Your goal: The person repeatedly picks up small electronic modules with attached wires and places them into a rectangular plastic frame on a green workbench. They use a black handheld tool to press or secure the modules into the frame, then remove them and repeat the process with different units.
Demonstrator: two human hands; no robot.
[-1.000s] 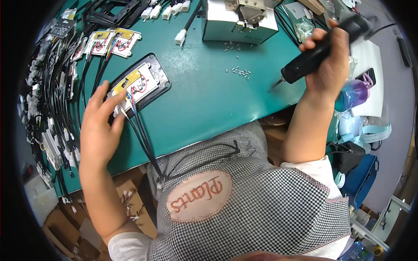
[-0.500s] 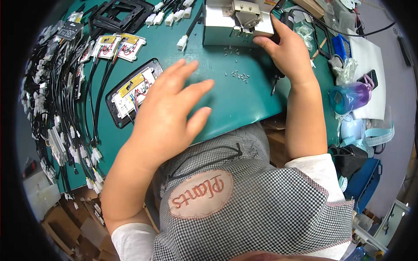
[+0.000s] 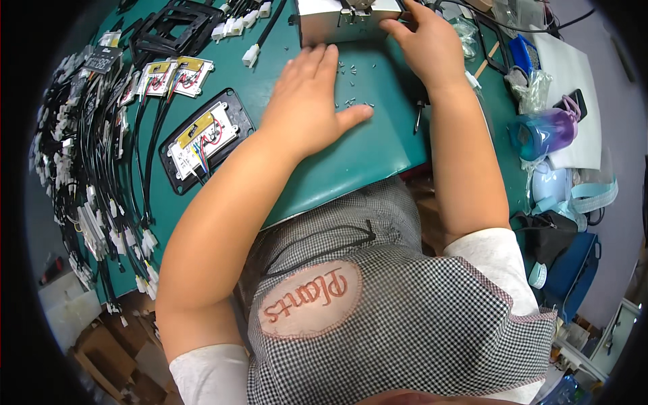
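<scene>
My left hand [image 3: 307, 101] lies stretched over the table, fingertips at the lower front edge of a silver metal box [image 3: 347, 28], thumb out beside loose small screws [image 3: 351, 101]. It holds nothing. By the box's right corner, my right hand [image 3: 433, 50] is curled, its thumb near the front edge. A black screwdriver runs under this hand and wrist; its metal bit [image 3: 418, 120] sticks out toward me, while the handle is mostly hidden. Left of my left forearm sits a black frame [image 3: 170, 150] holding a white wired board [image 3: 206, 138].
Bundled black cables with white connectors [image 3: 101, 202] cover the table's left side. Two wired boards [image 3: 172, 75] and stacked black frames [image 3: 175, 30] lie at the far left. At right are a blue-purple cup [image 3: 550, 135], a phone [image 3: 574, 104], a blue bin [image 3: 525, 54] and plastic bags.
My left hand has moved right and away from me, from beside the framed board to the box and screws. My right hand has shifted slightly farther away. The box sits higher in the view.
</scene>
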